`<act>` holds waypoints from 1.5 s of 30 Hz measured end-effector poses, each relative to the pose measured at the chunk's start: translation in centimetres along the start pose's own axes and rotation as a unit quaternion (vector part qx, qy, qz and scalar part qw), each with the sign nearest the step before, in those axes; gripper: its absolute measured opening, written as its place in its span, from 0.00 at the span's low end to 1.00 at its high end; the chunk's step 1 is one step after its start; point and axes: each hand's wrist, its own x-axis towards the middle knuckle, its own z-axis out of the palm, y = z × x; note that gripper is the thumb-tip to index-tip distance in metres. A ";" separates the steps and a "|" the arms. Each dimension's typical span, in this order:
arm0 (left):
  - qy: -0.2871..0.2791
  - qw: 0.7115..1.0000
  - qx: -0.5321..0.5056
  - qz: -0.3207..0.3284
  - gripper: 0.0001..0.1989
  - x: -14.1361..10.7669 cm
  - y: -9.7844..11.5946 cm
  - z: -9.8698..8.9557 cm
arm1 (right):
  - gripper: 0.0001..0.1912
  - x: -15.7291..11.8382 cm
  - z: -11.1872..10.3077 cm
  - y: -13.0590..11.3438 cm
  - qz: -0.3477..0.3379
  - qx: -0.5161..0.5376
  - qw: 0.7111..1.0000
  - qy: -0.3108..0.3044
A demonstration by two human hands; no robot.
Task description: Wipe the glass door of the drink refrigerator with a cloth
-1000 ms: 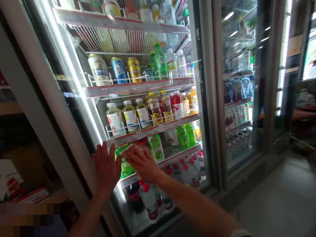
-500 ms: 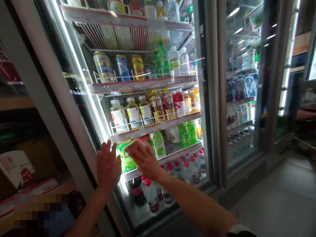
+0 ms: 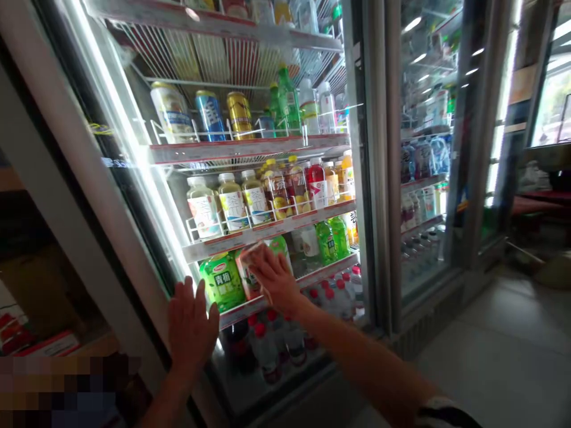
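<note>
My right hand point(image 3: 279, 282) presses a folded pinkish cloth point(image 3: 253, 255) flat against the glass door point(image 3: 307, 238) of a lit drinks fridge. Its fingers lie over the cloth, so much of the cloth is hidden. My left hand point(image 3: 193, 324) is raised with fingers apart by the left edge of the door, holding nothing. Whether its palm touches the glass or the frame I cannot tell. Behind the glass, near both hands, stands a green drink bottle point(image 3: 222, 282). A row of tea bottles point(image 3: 232, 205) fills the shelf above.
Cans point(image 3: 209, 116) stand on a higher shelf, and red-capped bottles point(image 3: 267, 351) on the fridge floor. A second glass-door fridge point(image 3: 423, 178) adjoins on the right, above a tiled floor point(image 3: 499, 351). Shelving with boxes point(image 3: 40, 279) is to the left.
My right hand has slid right across the glass with the cloth, uncovering more of the green bottle. My left hand stays near the door's left edge, a little lower. The view has shifted slightly.
</note>
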 end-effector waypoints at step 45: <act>-0.054 0.998 0.021 -0.014 0.37 -5.1 3.1 1.7 | 0.34 -10.3 0.0 1.7 0.122 0.062 0.991 0.006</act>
